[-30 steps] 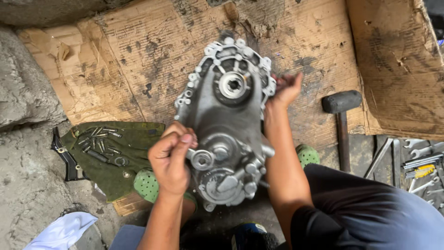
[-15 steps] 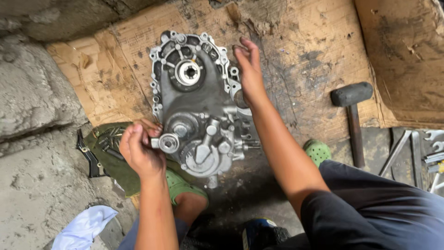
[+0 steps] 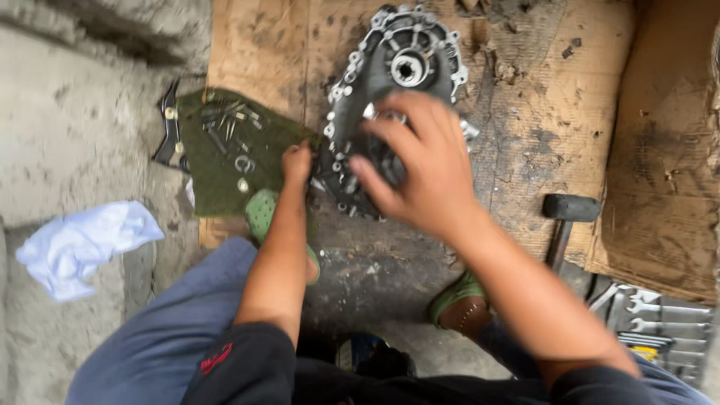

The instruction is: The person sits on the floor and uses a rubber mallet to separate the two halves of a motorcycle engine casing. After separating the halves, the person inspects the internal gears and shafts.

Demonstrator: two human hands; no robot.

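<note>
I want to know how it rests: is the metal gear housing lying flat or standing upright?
Lying flat. The metal gear housing shows its broad bolt-ringed face upward on the cardboard.

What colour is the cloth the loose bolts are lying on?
Dark green cloth, seen in the head view, beside the left hand.

Little of the kind shows here. Flattened brown cardboard sheets [image 3: 540, 135], stained dark with grease and frayed at the edges, lie on the ground as a work mat; a second folded brown sheet [image 3: 660, 187] lies at the right. A small red mark [image 3: 216, 358] sits on the person's dark sleeve. No screens or signs are visible.
</note>
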